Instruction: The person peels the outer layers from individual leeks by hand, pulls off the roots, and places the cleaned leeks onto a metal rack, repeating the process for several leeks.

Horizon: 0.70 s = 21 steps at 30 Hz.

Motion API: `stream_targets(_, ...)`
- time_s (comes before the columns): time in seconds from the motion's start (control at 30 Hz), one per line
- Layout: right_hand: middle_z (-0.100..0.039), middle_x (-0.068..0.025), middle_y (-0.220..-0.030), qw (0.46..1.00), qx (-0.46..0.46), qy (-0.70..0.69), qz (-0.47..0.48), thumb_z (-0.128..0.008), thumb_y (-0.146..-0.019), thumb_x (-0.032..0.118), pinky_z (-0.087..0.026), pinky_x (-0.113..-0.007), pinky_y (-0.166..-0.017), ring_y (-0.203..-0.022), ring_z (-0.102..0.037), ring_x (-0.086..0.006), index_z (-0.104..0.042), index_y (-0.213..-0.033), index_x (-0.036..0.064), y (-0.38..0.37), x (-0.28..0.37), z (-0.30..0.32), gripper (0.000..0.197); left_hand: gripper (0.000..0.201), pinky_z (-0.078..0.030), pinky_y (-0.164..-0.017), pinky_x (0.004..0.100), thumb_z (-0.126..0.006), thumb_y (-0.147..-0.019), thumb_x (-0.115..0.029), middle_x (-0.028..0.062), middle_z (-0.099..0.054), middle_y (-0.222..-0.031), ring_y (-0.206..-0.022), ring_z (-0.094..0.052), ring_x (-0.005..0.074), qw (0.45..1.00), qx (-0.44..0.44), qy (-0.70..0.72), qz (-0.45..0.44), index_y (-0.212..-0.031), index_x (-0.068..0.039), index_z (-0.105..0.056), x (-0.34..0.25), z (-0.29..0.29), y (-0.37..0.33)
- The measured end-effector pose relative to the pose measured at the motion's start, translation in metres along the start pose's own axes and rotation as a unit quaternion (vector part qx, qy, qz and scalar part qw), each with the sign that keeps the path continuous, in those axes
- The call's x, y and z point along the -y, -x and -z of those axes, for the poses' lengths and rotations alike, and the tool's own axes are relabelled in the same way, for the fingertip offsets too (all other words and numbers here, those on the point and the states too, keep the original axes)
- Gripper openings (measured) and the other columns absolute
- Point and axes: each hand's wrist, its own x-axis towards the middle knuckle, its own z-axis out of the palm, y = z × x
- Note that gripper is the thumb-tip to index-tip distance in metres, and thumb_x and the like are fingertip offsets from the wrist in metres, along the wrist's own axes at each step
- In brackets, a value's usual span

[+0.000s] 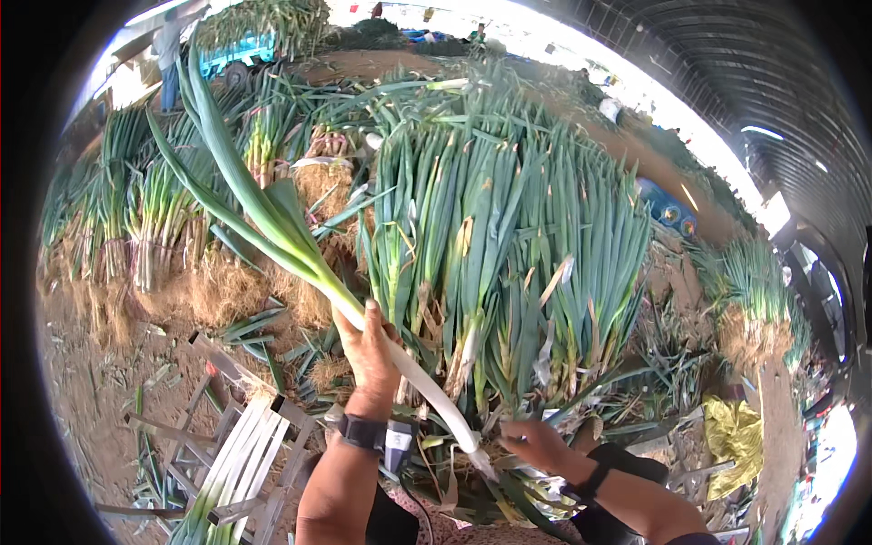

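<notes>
My left hand (368,354) is wrapped around the white stalk of a long leek (304,254), slanting from upper left to lower right. Its green leaves fan out at the upper left, and its white lower end hangs between my hands. To the right of that end is my right hand (540,447), fingers curled together; whether anything is in them is hidden. Loose leaves lie below both hands. Just ahead stands a dense row of untrimmed leeks (509,209). On the left, several peeled leeks (241,463) lie in a metal rack (286,436).
Tied leek bundles with shaggy roots (227,286) stand at the left. A yellow sack (731,445) lies at the right, and another leek pile (758,300) stands farther right. At the back are a blue loaded cart (238,56) and a standing person (169,59).
</notes>
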Motion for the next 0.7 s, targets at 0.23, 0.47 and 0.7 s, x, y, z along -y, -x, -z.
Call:
stream_targets(0.23,-0.062,-0.0119,-0.071,0.985,-0.149,0.022,0.081,-0.067,-0.072,0.014,-0.049,-0.033,-0.059,-0.064,-0.062,-0.0276,-0.062,-0.076,0.0042,-0.099,0.085,-0.003,0.011,0.063,-0.043,-0.05,0.0238,-0.057,-0.087,-0.02,0.0008,-0.047,-0.081,-0.06,-0.046,0.0099,0.998,0.058,0.013,0.01,-0.138,-0.025,-0.02,0.027,-0.009,0.02)
stream_targets(0.47,-0.063,-0.0107,-0.07,0.988,-0.135,0.038,0.061,-0.066,-0.071,0.015,-0.049,-0.034,-0.058,-0.064,-0.063,-0.0284,-0.065,-0.075,0.0067,-0.109,0.089,-0.009,0.009,0.062,-0.043,-0.051,0.0237,-0.054,-0.089,-0.018,0.0009,-0.047,-0.08,-0.06,-0.046,0.0097,0.996,0.079,-0.019,-0.018,-0.14,-0.022,-0.019,0.031,-0.001,0.013)
stream_targets(0.7,-0.063,-0.0108,-0.069,0.992,-0.118,-0.011,0.045,-0.069,-0.069,0.019,-0.049,-0.033,-0.057,-0.063,-0.064,-0.026,-0.066,-0.077,0.0066,-0.11,0.086,-0.008,0.015,0.062,-0.043,-0.052,0.0237,-0.056,-0.088,-0.02,0.0004,-0.047,-0.077,-0.059,-0.046,0.0095,0.998,0.065,0.003,-0.002,-0.14,-0.022,-0.021,0.026,0.0,0.015)
